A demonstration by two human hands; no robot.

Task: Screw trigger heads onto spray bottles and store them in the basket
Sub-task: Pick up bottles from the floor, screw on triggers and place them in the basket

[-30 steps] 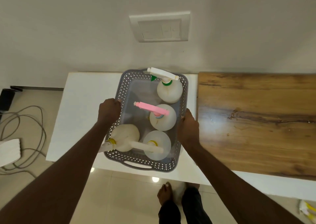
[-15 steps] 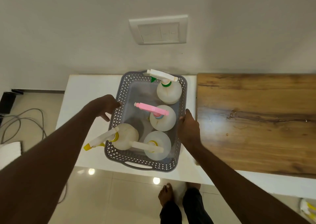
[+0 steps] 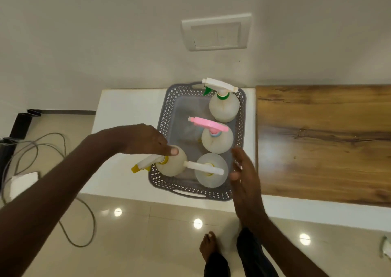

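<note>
My left hand (image 3: 148, 141) grips the leaning yellow-nozzle bottle (image 3: 169, 164) in the basket (image 3: 160, 126); right hand (image 3: 243, 170) released; next, I'd stand it upright

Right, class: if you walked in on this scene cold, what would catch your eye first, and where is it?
Probably the grey basket on the white table, holding four pale spray bottles. The pink trigger head mid-basket stands out most. Next, the left hand touching the tilted bottle whose yellow nozzle pokes over the basket's left rim.
</note>
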